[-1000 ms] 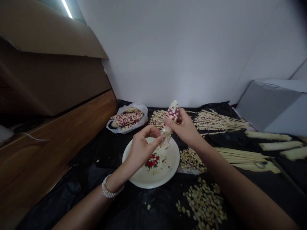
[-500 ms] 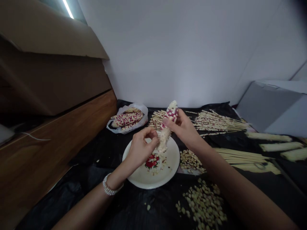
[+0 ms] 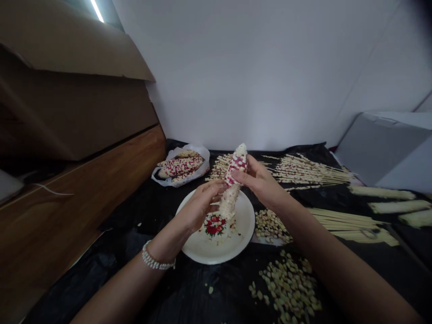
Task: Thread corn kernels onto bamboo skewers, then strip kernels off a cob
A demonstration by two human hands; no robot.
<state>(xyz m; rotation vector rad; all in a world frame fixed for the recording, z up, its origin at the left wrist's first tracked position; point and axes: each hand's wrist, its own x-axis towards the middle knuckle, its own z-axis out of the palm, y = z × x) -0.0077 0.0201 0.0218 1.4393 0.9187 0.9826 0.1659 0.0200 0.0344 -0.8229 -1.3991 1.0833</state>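
Our right hand (image 3: 256, 180) holds the corn cob (image 3: 233, 180) above the white plate (image 3: 232, 245), and the cob is tilted with its top to the right. Our left hand (image 3: 199, 209) made a narrow pinch before, but now it is wider and its fingers (image 3: 216, 186) hold the cob's lower part. Loose kernels (image 3: 290, 288) lie on the black plastic sheet (image 3: 209, 306) near the plate.
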